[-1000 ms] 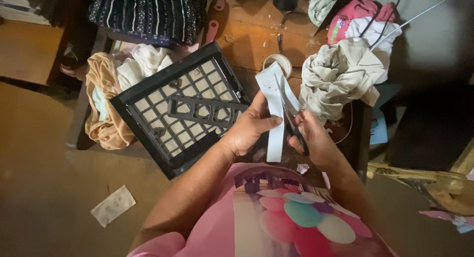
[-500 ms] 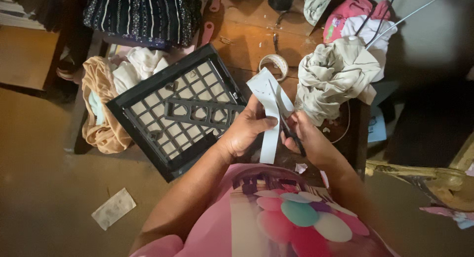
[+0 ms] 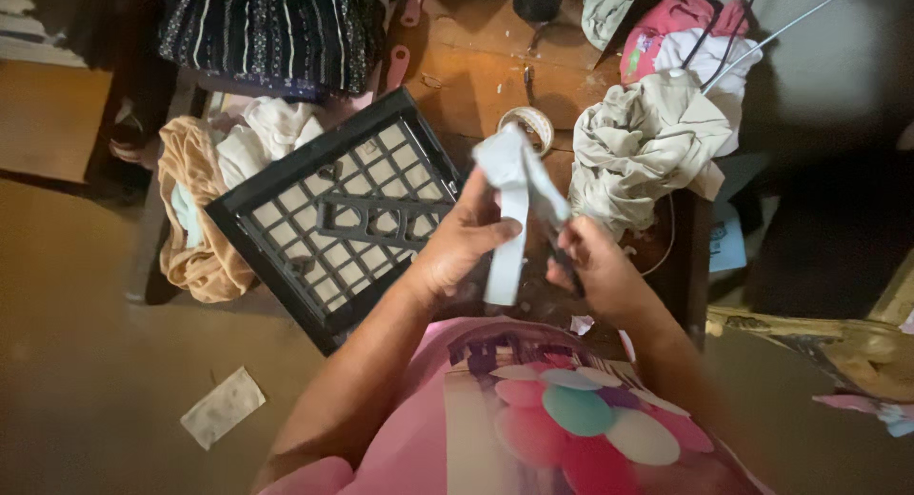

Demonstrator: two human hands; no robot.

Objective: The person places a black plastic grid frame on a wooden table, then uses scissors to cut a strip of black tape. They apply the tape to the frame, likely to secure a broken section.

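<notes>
My left hand (image 3: 465, 249) pinches a white strip (image 3: 507, 209) of paper or cloth and holds it upright in front of me. The strip's top end is folded over, and its lower end hangs between my hands. My right hand (image 3: 598, 268) is closed around a small dark tool (image 3: 564, 263) at the strip's right edge. The tool looks like scissors, but most of it is hidden. Both hands hover above the near edge of a wooden table (image 3: 476, 76), over my pink patterned clothing.
A black grid tray (image 3: 286, 219) leans left of my hands. A roll of tape (image 3: 533, 124) lies behind the strip. A beige cloth heap (image 3: 647, 143), pink cloth (image 3: 666, 33), striped dark fabric (image 3: 267, 24) and tan cloth (image 3: 190, 233) surround it. A paper scrap (image 3: 222, 406) lies on the floor.
The strip's top has folded over more and now sits higher between my hands. Both hands keep their grip and have shifted only slightly.
</notes>
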